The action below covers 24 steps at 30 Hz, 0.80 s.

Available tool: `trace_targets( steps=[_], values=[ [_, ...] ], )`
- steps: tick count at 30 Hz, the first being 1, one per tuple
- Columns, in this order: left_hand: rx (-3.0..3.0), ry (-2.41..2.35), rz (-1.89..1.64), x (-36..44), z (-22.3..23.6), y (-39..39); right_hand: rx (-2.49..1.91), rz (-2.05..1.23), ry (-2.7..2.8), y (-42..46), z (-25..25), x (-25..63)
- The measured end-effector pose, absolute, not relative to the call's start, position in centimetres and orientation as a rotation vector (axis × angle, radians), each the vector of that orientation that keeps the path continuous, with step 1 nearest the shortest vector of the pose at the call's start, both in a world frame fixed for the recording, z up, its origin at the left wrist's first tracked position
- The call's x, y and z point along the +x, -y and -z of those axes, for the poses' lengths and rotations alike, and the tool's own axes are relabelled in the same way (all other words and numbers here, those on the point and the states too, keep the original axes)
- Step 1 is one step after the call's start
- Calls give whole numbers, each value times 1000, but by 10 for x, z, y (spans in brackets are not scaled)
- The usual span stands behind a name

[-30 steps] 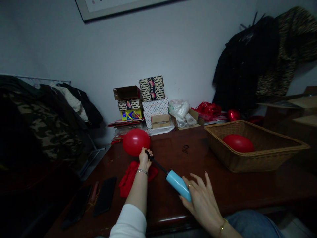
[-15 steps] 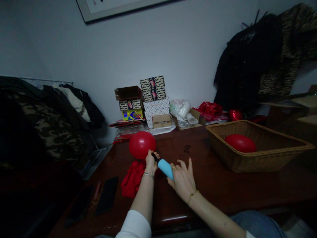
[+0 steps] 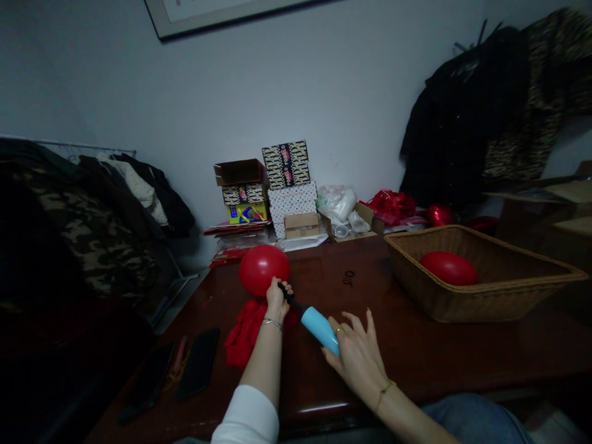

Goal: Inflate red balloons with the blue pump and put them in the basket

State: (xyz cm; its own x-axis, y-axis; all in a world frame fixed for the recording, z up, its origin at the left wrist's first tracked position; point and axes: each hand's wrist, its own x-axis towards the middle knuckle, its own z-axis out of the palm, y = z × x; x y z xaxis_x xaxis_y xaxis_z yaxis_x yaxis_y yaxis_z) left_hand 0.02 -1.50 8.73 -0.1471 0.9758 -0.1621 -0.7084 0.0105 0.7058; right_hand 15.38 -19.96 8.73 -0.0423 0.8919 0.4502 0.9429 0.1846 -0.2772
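A round red balloon (image 3: 263, 269) sits at the far end of a hand pump (image 3: 320, 330), which has a black nozzle end and a light blue barrel. My left hand (image 3: 278, 298) is closed around the black end, right against the balloon's neck, which the fingers hide. On the blue barrel, my right hand (image 3: 359, 351) grips with thumb and index finger while its other fingers stretch out. A short black shaft shows between the blue barrel and the black end. Beneath my left wrist lies a heap of red limp material (image 3: 243, 336), perhaps uninflated balloons.
A wicker basket (image 3: 462, 302) holding another red balloon (image 3: 448, 268) stands at the right. Black scissors (image 3: 349, 277) lie mid-table. Two dark flat phone-like objects (image 3: 198, 364) are at the left. Stacked boxes (image 3: 292, 206) line the wall.
My right hand has drawn the blue barrel back toward me and to the right, so more black shaft shows. My left hand and the balloon have shifted slightly left.
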Motion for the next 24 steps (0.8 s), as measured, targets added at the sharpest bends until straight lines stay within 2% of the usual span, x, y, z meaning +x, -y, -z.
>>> trace_targets(
  steps=[6, 10, 17, 24],
  values=[
    [441, -777, -1573, -13, -92, 8, -1639, 139, 1926, 235, -67, 180],
    [418, -769, -1567, -14, -89, 9, -1675, 133, 1921, 238, -72, 180],
    [421, -775, -1545, 4, -79, 15, -1750, 134, 1965, 190, -97, 145],
    [449, -811, -1528, 5, -76, 14, -1772, 133, 1948, 162, -97, 121]
  ],
)
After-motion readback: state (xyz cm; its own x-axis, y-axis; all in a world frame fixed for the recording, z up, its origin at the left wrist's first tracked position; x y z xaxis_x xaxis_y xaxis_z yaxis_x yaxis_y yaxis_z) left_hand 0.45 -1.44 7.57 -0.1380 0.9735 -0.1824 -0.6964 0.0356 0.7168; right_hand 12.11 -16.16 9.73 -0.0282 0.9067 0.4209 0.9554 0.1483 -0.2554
